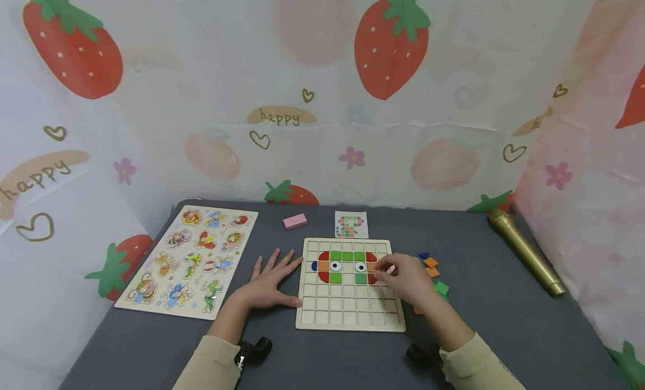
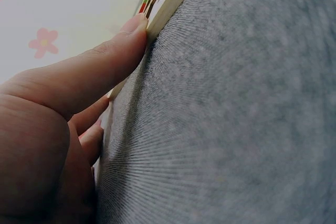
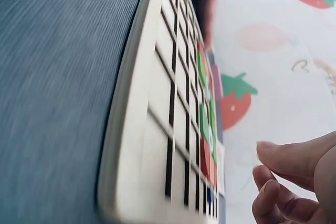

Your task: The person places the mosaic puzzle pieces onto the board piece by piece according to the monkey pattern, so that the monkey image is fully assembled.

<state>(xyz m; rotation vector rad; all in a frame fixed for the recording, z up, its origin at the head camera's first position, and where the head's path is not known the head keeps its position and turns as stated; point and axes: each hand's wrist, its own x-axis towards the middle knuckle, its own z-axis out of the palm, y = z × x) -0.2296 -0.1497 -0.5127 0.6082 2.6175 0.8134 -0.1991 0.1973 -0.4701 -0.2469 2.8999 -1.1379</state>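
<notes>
A wooden grid board (image 1: 330, 318) lies in front of me, with red, orange, green and blue pieces and two eye tiles (image 1: 335, 266) set in its upper rows. My left hand (image 1: 267, 283) spreads its fingers along the board's left side, the thumb (image 2: 123, 40) touching its edge. Over the right end of the pattern hovers my right hand (image 1: 405, 275), fingers bent. The right wrist view shows a small gap between thumb and index fingertip, with nothing visible in it. Below those fingertips, a blue piece (image 3: 210, 195) sits on the board.
Loose green tiles (image 1: 441, 289), orange tiles (image 1: 431, 262) and a blue piece (image 1: 424, 255) lie right of the board. Behind it are a pattern card (image 1: 351, 225) and a pink block (image 1: 294, 221). An insect picture board (image 1: 188, 261) is at left, a gold microphone (image 1: 526, 253) at right.
</notes>
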